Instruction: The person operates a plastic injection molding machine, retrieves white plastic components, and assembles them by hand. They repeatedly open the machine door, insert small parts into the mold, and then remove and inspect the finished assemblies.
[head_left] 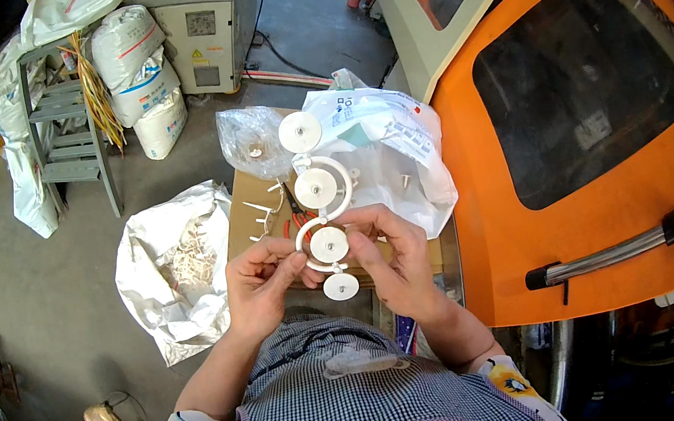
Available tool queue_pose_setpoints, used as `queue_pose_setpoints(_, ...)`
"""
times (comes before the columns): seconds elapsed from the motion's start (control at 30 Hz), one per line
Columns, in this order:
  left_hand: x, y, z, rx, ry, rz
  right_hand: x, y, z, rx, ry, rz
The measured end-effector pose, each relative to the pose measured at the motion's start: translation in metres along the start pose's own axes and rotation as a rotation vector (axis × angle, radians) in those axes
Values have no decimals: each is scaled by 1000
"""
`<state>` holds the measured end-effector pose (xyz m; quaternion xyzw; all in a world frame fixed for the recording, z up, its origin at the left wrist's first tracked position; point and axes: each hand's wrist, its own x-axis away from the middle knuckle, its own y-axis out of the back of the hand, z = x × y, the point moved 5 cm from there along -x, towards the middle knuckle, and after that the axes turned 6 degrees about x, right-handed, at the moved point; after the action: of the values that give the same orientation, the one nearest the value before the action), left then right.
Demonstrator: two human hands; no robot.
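A white plastic moulding [330, 245], made of several round discs joined by a curved runner, is held up in front of me. My left hand [263, 279] pinches the curved runner at its left side between thumb and fingers. At the right, my right hand [392, 257] has its thumb and fingers closed at the edge of the disc nearest it; the exact contact is partly hidden. Behind the moulding, a pair of red-handled cutters [299, 214] lies on a cardboard surface [243, 227]. Next to them rests a small white branched runner piece [267, 212].
Left of the cardboard stands an open white sack [175, 266] of white scraps. Plastic bags [252, 140], one white [428, 163], lie at the back. An orange machine panel [485, 229] with a metal handle [606, 255] bounds my right. A grey step ladder [67, 136] stands far left.
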<state>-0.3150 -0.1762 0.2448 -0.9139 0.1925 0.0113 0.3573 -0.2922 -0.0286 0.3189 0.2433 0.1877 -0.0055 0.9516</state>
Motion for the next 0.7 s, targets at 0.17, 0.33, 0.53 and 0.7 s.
queue_pose_setpoints(0.17,3,-2,-1,-22,-3,11,-5,-1,7,-6,-16,-31)
queue_pose_setpoints(0.33,5,-2,0,-46,1,5,-4,-1,5,46,-16,-39)
queue_pose_setpoints(0.53,5,1,2,-79,-10,3,-2,6,-8,-25,-28,-25)
queue_pose_setpoints(0.7,3,9,10,-73,22,-47,1,15,-24,-157,-160,-53)
